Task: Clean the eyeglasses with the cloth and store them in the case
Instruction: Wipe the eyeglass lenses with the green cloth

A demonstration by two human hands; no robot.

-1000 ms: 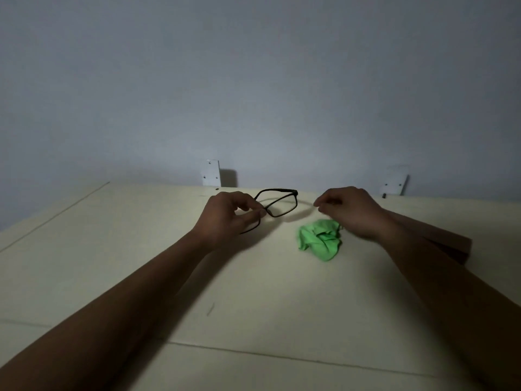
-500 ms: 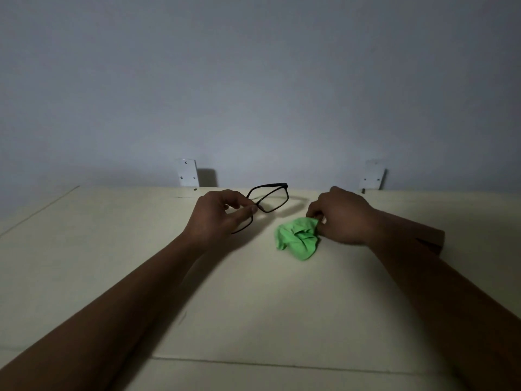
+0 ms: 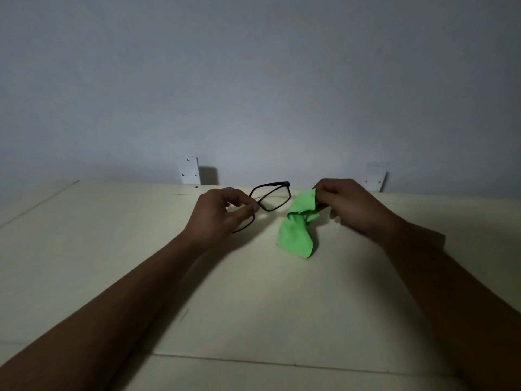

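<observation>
Black-framed eyeglasses (image 3: 273, 195) are held above the cream table (image 3: 112, 249), with my left hand (image 3: 217, 213) pinching the near lens rim between thumb and fingers. To the right, my right hand (image 3: 349, 207) grips the top corner of a bright green cloth (image 3: 297, 230). The cloth hangs down from that hand, its lower end close to the table. A brown case (image 3: 428, 239) lies behind my right forearm and is mostly hidden by it.
Two white metal brackets (image 3: 188, 170) (image 3: 375, 176) stand against the grey wall at the table's far edge. A seam (image 3: 282, 362) crosses the tabletop near me.
My right hand closed on the green cloth and lifted it off the table, so it now hangs unfolded. My left hand kept the glasses in about the same place.
</observation>
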